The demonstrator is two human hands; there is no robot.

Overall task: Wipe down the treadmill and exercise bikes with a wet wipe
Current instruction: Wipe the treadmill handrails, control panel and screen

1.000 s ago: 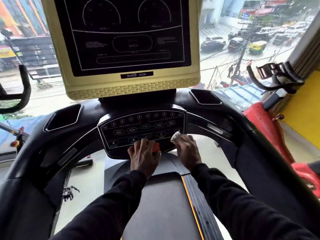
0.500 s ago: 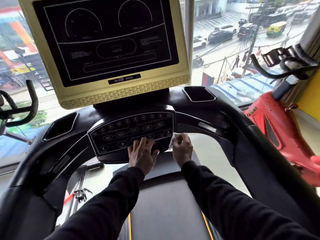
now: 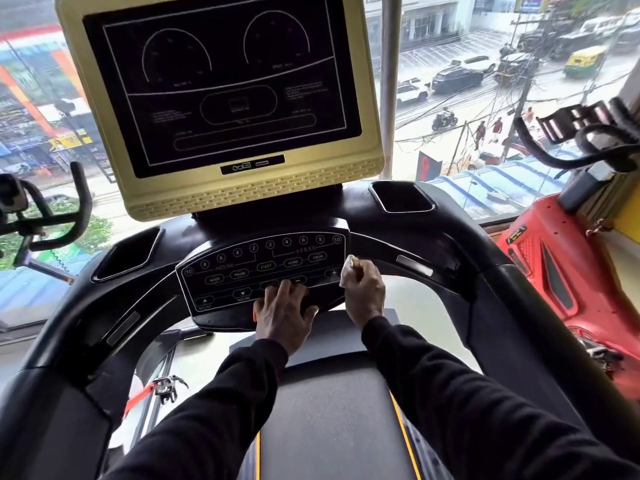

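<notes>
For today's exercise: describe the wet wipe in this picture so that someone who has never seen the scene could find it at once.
Start at the big gold-framed screen of the treadmill, then drop to the black button panel beneath it. At the panel's right edge, by the plus button, the right hand pinches the wet wipe. It is the only small, crumpled white thing there; the left hand rests on the panel with nothing in it.

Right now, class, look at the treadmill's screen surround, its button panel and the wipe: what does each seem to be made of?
Screen surround: likely moulded plastic, matt gold, with slotted grille rows.
Button panel: probably a smooth plastic membrane, glossy black, with flat printed white labels.
Wet wipe: thin, soft white sheet, crumpled in the right hand; fibre type unclear.
</notes>
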